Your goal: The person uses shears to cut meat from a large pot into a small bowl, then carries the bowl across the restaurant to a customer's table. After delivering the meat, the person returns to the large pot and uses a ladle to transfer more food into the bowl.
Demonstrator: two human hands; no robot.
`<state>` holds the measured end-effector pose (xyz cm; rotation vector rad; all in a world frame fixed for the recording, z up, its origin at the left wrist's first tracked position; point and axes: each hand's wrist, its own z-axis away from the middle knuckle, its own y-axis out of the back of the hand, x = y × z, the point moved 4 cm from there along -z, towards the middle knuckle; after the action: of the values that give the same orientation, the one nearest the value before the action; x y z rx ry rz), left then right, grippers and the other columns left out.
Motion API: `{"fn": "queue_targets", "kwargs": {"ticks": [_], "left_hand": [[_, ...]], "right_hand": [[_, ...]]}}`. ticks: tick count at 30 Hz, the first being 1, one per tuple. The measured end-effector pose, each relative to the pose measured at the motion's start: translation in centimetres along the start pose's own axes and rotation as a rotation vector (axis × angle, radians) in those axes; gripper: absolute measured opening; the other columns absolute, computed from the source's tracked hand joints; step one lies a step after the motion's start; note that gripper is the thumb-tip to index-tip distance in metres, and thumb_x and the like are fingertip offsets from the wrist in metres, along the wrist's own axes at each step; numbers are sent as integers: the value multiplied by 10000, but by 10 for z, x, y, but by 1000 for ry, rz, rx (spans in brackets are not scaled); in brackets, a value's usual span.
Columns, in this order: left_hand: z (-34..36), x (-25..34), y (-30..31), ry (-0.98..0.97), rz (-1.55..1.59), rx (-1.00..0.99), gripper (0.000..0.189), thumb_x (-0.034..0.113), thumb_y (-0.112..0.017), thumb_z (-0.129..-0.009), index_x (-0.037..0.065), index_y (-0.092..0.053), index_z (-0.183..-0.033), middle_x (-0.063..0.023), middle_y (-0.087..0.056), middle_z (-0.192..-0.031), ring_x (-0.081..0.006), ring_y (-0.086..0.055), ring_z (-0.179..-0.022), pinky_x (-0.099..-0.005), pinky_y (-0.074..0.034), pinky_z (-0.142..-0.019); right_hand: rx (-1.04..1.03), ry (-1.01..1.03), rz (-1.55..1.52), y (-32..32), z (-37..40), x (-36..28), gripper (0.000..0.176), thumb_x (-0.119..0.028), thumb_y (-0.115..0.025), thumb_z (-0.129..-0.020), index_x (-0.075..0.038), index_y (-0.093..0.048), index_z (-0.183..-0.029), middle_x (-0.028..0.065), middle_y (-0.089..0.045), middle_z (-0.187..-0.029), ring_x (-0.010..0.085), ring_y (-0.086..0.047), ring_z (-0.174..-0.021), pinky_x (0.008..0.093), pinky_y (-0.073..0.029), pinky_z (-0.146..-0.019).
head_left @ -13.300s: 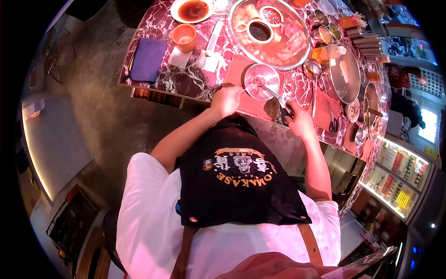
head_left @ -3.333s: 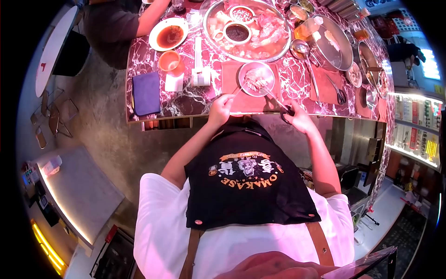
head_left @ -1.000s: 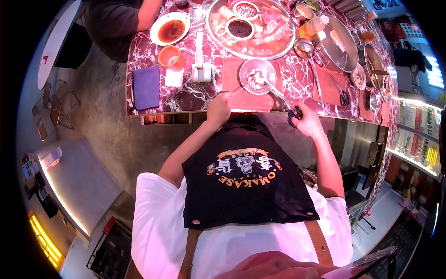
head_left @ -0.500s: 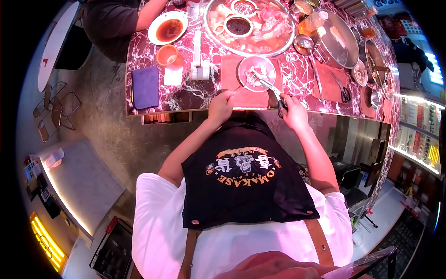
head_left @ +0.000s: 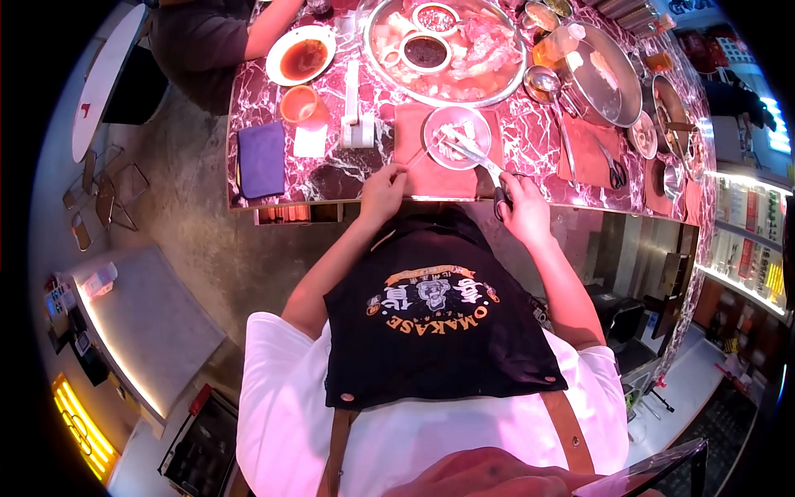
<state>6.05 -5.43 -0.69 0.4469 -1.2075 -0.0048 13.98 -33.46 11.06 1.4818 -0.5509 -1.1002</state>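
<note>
In my right hand (head_left: 526,207) is a pair of scissors (head_left: 490,168), fingers wrapped round the black handles. Their metal blades reach into a small pale bowl (head_left: 484,155) and touch the whitish pieces of food (head_left: 452,135) inside. My left hand (head_left: 383,195) is closed in a pinch on a thin stick (head_left: 417,159), which slants toward the bowl's left side; its far end is hard to make out. Under the bowl lies a reddish mat (head_left: 407,124) at the table's near edge.
Behind the bowl stands a large round platter (head_left: 368,50) of food with two sauce dishes. A plate of brown sauce (head_left: 273,70), an orange cup (head_left: 300,106) and a purple cloth (head_left: 261,159) lie left. Another pair of scissors (head_left: 615,171) and a pan (head_left: 633,103) are right. A person's arm (head_left: 269,33) rests upper left.
My left hand has shifted slightly left and down with the stick. The scissors have shifted a little in the bowl, and my right hand sits slightly lower.
</note>
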Motion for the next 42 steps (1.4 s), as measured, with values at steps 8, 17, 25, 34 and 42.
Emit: {"fn": "queue_targets", "kwargs": {"ticks": [8,17,25,34,42], "left_hand": [[3,1,10,1,119,52,244,169,-566,-936,0,-659,-1085,-89,-664,-798,-146,-618,-729,-286,-484,-678],[33,-26,24,57,152,131,220,129,-562,-947,-17,-652,-1085,-1,-602,-765,-60,-527,-674,-226,-422,-600],[33,-50,14,0,49,255,198,151,-575,-898,9,-666,-1004,-95,-644,-831,-172,-602,-771,-300,-479,-713],[45,-42,8,177,246,135,112,129,-525,-954,30,-531,-1006,-78,-644,-774,-127,-600,-679,-283,-479,-626],[64,-42,30,0,-67,210,143,143,-499,-971,22,-493,-1046,-173,-678,-908,-376,-655,-841,-426,-497,-713]], "right_hand": [[149,-97,-100,6,-45,57,564,-59,-714,-752,-153,-549,-1283,173,-598,-1023,371,-617,-949,458,-500,-824],[168,-401,1,39,-98,145,487,-229,-678,-783,-124,-565,-1246,176,-607,-1214,333,-577,-1141,419,-471,-943],[162,-233,-450,-68,-77,131,472,-86,-665,-811,-47,-537,-1265,179,-650,-1092,276,-646,-1016,364,-487,-901],[180,-297,-323,-114,-69,96,530,-76,-681,-794,-54,-489,-1287,229,-608,-1169,375,-598,-1095,425,-455,-958],[151,-343,-296,-119,-71,91,554,-113,-682,-788,-89,-451,-1291,228,-583,-1200,400,-589,-1079,448,-459,-921]]}}
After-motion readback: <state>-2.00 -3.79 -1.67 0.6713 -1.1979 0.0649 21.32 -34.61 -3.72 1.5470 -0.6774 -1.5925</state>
